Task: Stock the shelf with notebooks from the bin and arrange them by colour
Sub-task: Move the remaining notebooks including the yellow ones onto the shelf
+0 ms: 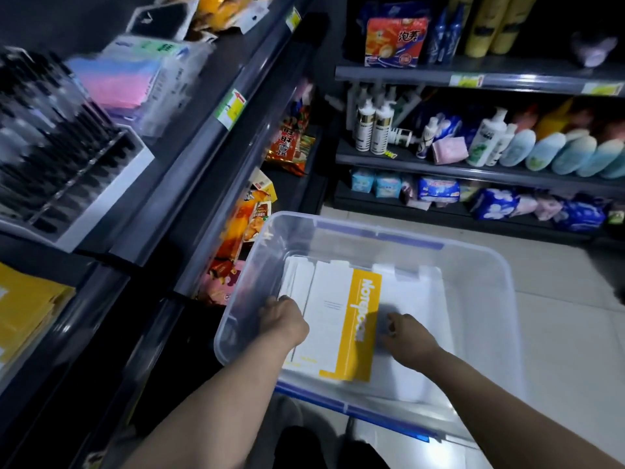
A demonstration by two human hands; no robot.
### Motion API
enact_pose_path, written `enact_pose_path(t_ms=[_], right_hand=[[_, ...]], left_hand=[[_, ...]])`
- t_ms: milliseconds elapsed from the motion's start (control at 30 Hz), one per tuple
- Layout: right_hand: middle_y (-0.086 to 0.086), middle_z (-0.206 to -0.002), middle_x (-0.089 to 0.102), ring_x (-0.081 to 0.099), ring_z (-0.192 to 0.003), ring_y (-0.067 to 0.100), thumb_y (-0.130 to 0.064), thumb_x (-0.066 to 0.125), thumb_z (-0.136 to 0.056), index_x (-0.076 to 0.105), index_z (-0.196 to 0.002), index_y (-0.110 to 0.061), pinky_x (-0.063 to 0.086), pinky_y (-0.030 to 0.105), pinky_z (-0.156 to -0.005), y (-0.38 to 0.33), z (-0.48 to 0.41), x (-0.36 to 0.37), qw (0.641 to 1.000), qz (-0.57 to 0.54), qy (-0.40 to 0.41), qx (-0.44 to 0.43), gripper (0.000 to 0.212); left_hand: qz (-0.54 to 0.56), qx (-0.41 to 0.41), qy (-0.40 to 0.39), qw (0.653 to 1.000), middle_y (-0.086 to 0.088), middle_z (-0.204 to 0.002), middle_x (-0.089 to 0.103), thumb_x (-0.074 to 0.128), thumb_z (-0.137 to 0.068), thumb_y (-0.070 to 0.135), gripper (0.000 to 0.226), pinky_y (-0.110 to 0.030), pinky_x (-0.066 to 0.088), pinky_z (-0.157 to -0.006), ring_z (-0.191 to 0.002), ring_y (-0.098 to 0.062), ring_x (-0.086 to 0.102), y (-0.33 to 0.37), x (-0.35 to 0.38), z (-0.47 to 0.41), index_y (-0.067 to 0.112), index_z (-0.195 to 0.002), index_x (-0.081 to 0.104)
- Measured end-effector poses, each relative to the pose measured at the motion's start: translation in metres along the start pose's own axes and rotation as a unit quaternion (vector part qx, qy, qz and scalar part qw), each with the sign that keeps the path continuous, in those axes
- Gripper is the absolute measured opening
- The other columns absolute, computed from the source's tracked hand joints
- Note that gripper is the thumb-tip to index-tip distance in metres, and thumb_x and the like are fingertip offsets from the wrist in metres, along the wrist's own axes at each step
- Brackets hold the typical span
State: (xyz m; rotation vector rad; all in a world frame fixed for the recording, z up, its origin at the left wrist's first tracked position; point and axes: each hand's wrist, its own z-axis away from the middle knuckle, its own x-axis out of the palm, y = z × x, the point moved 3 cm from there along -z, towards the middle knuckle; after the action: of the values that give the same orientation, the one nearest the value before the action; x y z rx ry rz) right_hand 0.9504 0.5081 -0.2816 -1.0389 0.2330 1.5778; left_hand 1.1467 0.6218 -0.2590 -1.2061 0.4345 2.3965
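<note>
Here in the bin (480, 265), the left hand (283, 320) grips the notebook (333, 319) between both hands; the right hand (407, 335) curls beside it, hold unclear.

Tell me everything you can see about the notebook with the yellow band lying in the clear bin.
The yellow-banded notebook has a white, paper-like cover with a yellow strip along its right side carrying white lettering, and thin printed lines mid-cover. It lies flat and closed on top of other white items inside the clear bin. The left hand curls round its left edge. The right hand, fingers curled, sits at the yellow edge, but contact is unclear.
</note>
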Motion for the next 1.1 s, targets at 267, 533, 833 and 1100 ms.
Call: enact_pose_path(t_ms=[267,533,833,1100], right_hand=[[0.013,-0.114,0.056,0.061,-0.097,0.029,-0.029,0.051,-0.09,0.056,-0.119,-0.013,0.047,0.029,-0.074,0.008,-0.001,-0.001,1.0,-0.02,-0.004,0.007,0.034],[0.014,-0.131,0.043,0.05,-0.117,0.029,-0.033,0.041,-0.097,0.037,-0.139,-0.017,0.042,0.029,-0.095,-0.001,0.01,0.006,0.997,0.036,-0.06,-0.036,0.045],[0.01,-0.131,0.057,0.055,-0.117,0.027,-0.011,0.043,-0.094,0.047,-0.136,-0.01,0.046,0.031,-0.092,-0.012,0.01,-0.015,0.999,-0.049,0.018,-0.006,0.042],[0.019,-0.12,0.061,0.061,-0.106,0.036,-0.016,0.05,-0.088,0.049,-0.122,-0.006,0.053,0.038,-0.08,-0.072,-0.013,0.034,0.973,-0.219,0.021,0.07,0.036]], left_hand=[[0.073,0.001,-0.06,0.996,-0.012,-0.136,0.046,0.071,-0.081,0.03,0.065,-0.034,0.044,-0.096,-0.127,-0.031,0.043,0.038,0.022,0.007,0.006,-0.133,0.039],[0.251,-0.06,-0.081,0.963,-0.008,-0.119,0.059,0.072,-0.08,0.021,0.06,-0.028,0.049,-0.08,-0.103,-0.026,0.06,0.036,0.027,-0.002,0.003,-0.129,0.043],[0.25,0.086,0.092,0.96,-0.011,-0.121,0.064,0.049,-0.098,0.021,0.025,-0.041,0.051,-0.09,-0.109,-0.034,0.06,0.025,-0.045,0.022,0.014,-0.122,0.05],[0.321,0.083,0.26,0.907,-0.013,-0.111,0.066,0.05,-0.097,0.014,0.012,-0.04,0.047,-0.079,-0.1,-0.035,0.06,-0.052,-0.126,0.035,0.007,-0.107,0.048]])
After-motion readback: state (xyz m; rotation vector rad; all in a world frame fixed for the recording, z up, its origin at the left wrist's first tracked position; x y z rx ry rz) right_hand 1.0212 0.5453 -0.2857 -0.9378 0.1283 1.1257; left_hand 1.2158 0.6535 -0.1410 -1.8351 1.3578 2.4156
